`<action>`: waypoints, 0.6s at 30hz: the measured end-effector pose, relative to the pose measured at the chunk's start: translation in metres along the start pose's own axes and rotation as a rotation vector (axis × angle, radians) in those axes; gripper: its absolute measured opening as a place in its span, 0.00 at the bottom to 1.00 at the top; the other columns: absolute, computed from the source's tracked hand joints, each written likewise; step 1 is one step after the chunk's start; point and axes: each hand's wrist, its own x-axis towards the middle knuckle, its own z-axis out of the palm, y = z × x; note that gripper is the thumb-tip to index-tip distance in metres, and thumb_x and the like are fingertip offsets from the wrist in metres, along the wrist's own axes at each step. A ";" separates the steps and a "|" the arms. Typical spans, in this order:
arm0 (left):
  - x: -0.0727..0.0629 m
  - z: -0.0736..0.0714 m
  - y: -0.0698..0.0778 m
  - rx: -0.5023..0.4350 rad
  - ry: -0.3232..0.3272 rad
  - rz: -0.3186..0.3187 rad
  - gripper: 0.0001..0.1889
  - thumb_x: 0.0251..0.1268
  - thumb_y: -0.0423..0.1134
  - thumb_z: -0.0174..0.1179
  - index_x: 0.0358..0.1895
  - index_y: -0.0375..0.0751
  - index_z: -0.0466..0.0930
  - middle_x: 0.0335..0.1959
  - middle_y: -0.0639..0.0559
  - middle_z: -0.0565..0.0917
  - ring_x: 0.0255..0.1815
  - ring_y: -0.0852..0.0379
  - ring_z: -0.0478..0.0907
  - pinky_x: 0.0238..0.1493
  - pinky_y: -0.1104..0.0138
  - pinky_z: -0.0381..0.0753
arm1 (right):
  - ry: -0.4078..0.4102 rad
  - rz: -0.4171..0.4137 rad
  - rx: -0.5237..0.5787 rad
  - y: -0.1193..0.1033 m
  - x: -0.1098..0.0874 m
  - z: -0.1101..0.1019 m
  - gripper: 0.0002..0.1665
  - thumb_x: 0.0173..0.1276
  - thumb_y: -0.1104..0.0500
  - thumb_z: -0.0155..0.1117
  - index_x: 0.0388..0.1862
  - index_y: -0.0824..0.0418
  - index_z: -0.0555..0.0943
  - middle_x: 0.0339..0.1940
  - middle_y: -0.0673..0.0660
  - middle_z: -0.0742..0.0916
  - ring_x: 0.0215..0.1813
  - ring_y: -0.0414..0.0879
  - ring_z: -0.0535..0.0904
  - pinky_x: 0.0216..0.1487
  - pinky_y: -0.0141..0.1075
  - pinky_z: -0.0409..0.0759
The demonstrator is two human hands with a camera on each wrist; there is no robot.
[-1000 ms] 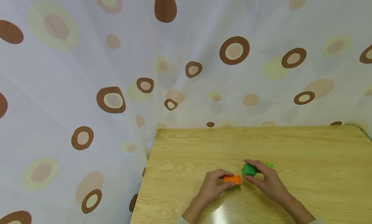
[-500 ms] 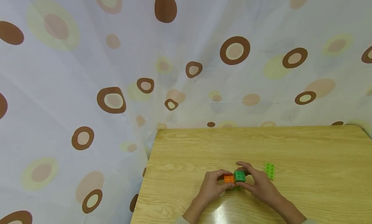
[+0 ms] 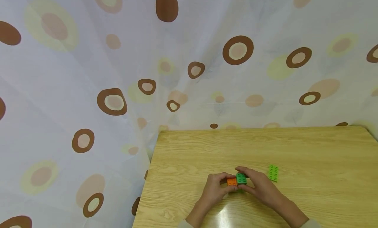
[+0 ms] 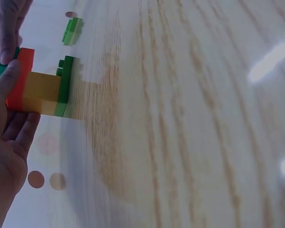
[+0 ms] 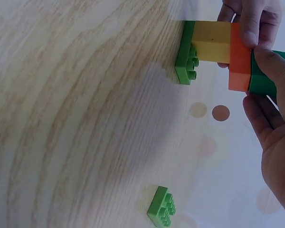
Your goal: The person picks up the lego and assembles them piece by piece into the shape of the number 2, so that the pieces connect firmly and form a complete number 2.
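Observation:
A small toy brick stack stands on the wooden table. At its bottom lies a green plate brick point(image 5: 184, 52), studs up, carrying a yellow brick point(image 5: 211, 42). An orange brick point(image 3: 231, 182) sits above the yellow one and overhangs it. My left hand point(image 3: 214, 190) grips the orange brick's left end between thumb and fingers. With thumb and fingers my right hand point(image 3: 262, 188) pinches a dark green brick point(image 3: 241, 178), which rests against the top of the orange brick's right part. Whether its studs are fully seated I cannot tell.
A loose light green plate brick point(image 3: 273, 173) lies studs up on the table point(image 3: 189, 155), to the right beyond my right hand. Behind and left of the table hangs a white curtain point(image 3: 200, 100) with brown and beige spots.
My right hand has moved left with the dark green brick, turned it studs up and set it on the orange brick. The loose green plate has come into fuller view. My left hand stays put.

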 end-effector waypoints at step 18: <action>0.002 0.000 -0.001 -0.061 -0.003 0.023 0.18 0.61 0.37 0.77 0.53 0.37 0.90 0.51 0.51 0.90 0.54 0.64 0.86 0.51 0.74 0.85 | -0.086 0.053 -0.036 -0.001 0.001 -0.002 0.36 0.62 0.60 0.81 0.68 0.61 0.78 0.59 0.58 0.89 0.52 0.49 0.89 0.50 0.44 0.89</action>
